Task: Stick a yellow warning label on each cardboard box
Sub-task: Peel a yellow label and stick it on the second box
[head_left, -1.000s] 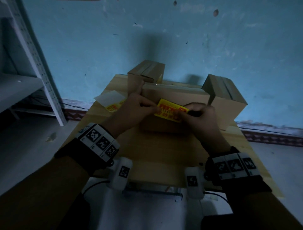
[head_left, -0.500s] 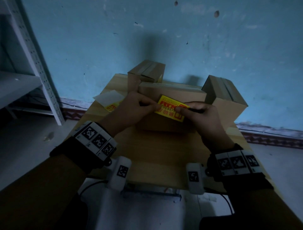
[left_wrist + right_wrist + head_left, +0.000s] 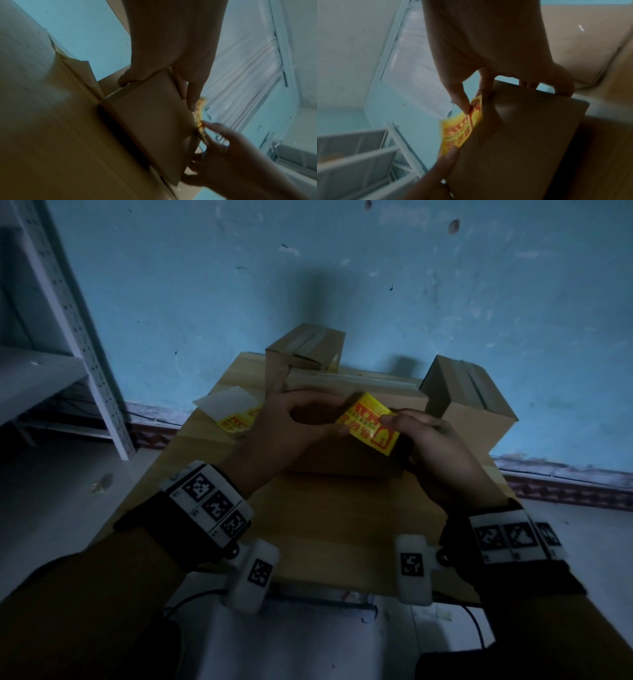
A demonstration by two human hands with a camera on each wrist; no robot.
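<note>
Head view: both hands pinch yellow label (image 3: 371, 422) taut against near box (image 3: 346, 453) on bench (image 3: 329, 525); left hand (image 3: 291, 433) and right hand (image 3: 431, 446) at opposite ends, likely aligning before pressing down.

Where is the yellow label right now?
In the head view the yellow label is at the centre, pinched between the left hand and right hand, against the near face of the middle cardboard box.
</note>
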